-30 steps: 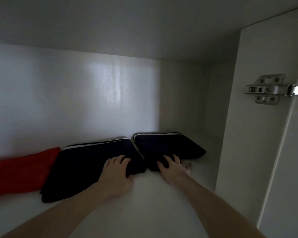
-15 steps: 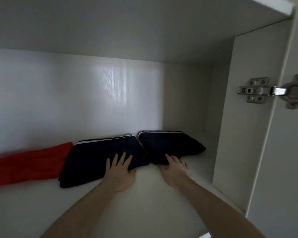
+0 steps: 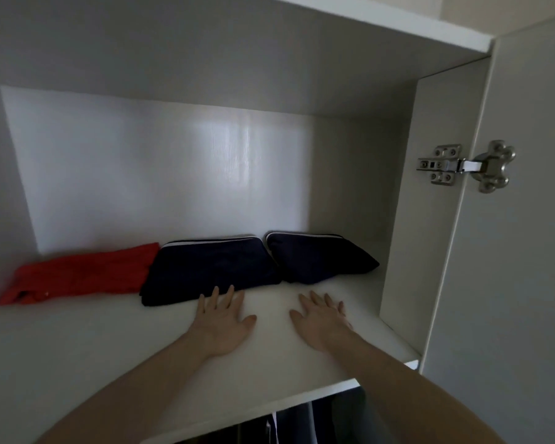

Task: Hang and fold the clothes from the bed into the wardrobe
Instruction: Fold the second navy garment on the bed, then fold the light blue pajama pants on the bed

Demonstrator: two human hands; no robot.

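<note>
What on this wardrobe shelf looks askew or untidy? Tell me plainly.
The folded red garment at the left lies slanted and rumpled, its right end touching or tucked behind the left folded dark navy garment. The right folded dark navy garment sits angled toward the corner. Both hands are flat and off the clothes.

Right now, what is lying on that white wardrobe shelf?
On the shelf lie three folded pieces in a row: a red garment at left and two dark navy garments. Both hands hover open in front. Anything behind the clothes is hidden.
</note>
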